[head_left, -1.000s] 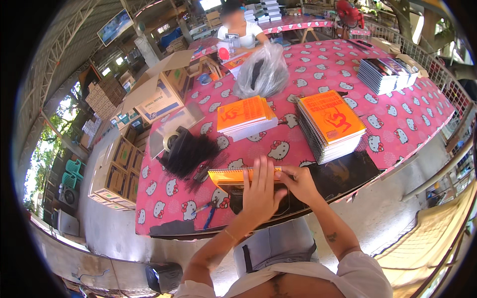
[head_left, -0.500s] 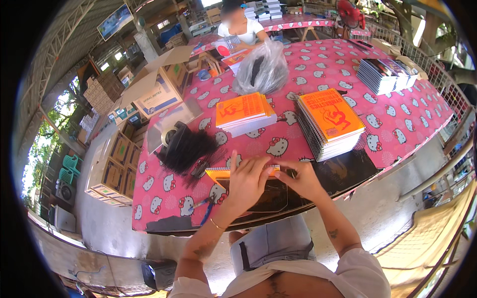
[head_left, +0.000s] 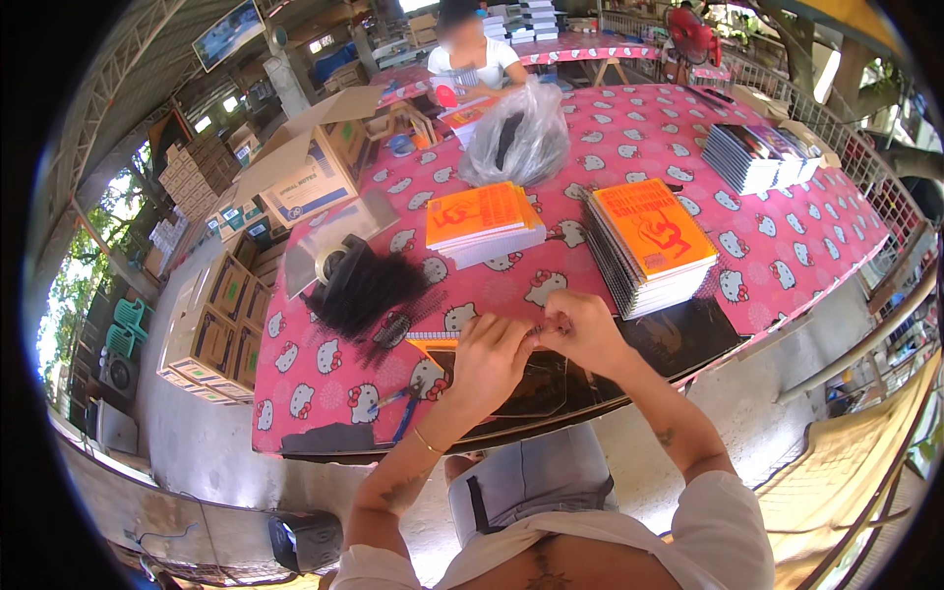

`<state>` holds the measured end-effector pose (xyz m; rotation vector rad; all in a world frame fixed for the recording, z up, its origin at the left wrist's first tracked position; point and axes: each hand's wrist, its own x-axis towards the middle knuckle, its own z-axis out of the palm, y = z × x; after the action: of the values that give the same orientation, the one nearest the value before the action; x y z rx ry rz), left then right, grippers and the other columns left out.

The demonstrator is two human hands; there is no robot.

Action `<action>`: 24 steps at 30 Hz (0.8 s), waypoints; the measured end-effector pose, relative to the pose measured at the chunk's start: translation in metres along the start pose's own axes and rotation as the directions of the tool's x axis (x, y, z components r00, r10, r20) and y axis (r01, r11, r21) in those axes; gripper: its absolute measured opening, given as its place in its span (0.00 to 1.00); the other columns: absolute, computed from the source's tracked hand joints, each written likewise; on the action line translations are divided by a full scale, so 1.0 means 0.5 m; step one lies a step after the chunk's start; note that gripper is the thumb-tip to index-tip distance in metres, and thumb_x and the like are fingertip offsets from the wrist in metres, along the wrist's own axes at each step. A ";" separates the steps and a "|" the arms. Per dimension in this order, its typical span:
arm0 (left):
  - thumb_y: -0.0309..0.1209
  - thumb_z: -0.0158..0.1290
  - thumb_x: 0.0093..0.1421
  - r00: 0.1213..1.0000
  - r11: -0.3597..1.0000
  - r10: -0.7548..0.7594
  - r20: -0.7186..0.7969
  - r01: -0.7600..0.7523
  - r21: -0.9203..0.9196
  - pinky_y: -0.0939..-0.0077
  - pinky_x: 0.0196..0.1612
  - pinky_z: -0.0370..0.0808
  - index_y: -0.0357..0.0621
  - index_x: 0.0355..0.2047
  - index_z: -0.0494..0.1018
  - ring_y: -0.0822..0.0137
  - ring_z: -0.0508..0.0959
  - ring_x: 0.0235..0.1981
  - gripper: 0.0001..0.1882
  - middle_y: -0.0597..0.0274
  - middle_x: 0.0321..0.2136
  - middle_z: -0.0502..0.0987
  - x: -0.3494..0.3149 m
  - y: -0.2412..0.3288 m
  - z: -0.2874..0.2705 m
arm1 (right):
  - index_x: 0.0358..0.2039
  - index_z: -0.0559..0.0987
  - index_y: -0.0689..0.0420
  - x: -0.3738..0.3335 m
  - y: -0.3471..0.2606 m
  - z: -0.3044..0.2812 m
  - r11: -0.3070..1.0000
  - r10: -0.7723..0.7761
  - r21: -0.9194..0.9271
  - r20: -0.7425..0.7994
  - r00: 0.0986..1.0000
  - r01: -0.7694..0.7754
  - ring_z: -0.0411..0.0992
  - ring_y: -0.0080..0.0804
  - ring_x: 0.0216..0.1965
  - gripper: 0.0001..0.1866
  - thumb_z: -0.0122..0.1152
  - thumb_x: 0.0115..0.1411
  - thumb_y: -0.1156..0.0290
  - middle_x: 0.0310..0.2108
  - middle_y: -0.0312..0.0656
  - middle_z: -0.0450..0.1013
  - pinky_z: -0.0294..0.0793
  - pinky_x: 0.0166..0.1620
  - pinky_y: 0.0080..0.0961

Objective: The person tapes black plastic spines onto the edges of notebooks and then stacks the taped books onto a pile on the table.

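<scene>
An orange-covered notebook [head_left: 430, 342] lies at the table's near edge, mostly hidden beneath my hands. White coil binding shows along its far edge. My left hand [head_left: 494, 356] is closed over that edge, fingers bent and pressed on the notebook. Beside it, my right hand [head_left: 587, 332] is closed in a pinch at the right end of the binding; whatever its fingertips hold is too small to make out. The two hands' fingertips nearly meet. A blue-handled cutting tool [head_left: 405, 417] rests left of my left wrist. Farther left lies a heap of thin black binding coils [head_left: 369, 300].
Beyond my hands are a short pile of orange notebooks [head_left: 482, 221] and a taller spiral-bound stack [head_left: 651, 246]. A clear plastic bag [head_left: 516, 138] stands behind them. An open carton [head_left: 310, 177] is at left, dark-covered books [head_left: 757, 157] at far right. A person [head_left: 474, 64] sits across the table.
My right hand has moved slightly up and left, its fingers now drawn together in a pinch. My left hand's fingers have curled closer together. The view has shifted slightly.
</scene>
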<state>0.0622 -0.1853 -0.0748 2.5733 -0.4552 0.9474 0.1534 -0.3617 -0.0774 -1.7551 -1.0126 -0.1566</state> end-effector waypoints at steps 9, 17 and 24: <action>0.23 0.60 0.60 0.982 0.998 -0.025 0.188 0.036 -0.054 0.64 0.37 0.77 0.37 0.46 0.79 0.56 0.82 0.32 0.13 0.50 0.34 0.82 0.114 -0.066 -0.151 | 0.47 0.81 0.62 -0.054 -0.021 -0.152 0.960 -0.051 -0.262 -0.507 0.860 -0.098 0.79 0.53 0.47 0.13 0.67 0.63 0.72 0.46 0.52 0.80 0.77 0.51 0.38; 0.22 0.53 0.63 0.847 0.813 0.429 -0.314 -0.514 -0.275 0.57 0.54 0.74 0.41 0.49 0.79 0.50 0.80 0.50 0.14 0.50 0.47 0.81 0.392 0.003 0.118 | 0.49 0.83 0.65 -0.141 0.305 -0.386 0.952 0.207 -0.031 -0.671 0.712 -0.306 0.72 0.18 0.32 0.17 0.64 0.68 0.65 0.29 0.37 0.79 0.74 0.38 0.22; 0.20 0.54 0.63 0.909 0.853 0.247 0.337 -0.039 -0.521 0.53 0.66 0.68 0.41 0.53 0.79 0.47 0.73 0.63 0.18 0.49 0.55 0.79 0.327 -0.042 0.252 | 0.49 0.83 0.66 -0.138 0.298 -0.372 0.919 0.326 0.030 -0.618 0.716 -0.392 0.73 0.19 0.32 0.14 0.60 0.67 0.71 0.29 0.36 0.79 0.73 0.38 0.23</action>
<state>0.2585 -0.2500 -0.0595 2.2424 -0.8920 0.2735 0.2776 -0.5667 -0.1406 -1.7786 -0.1753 -0.5046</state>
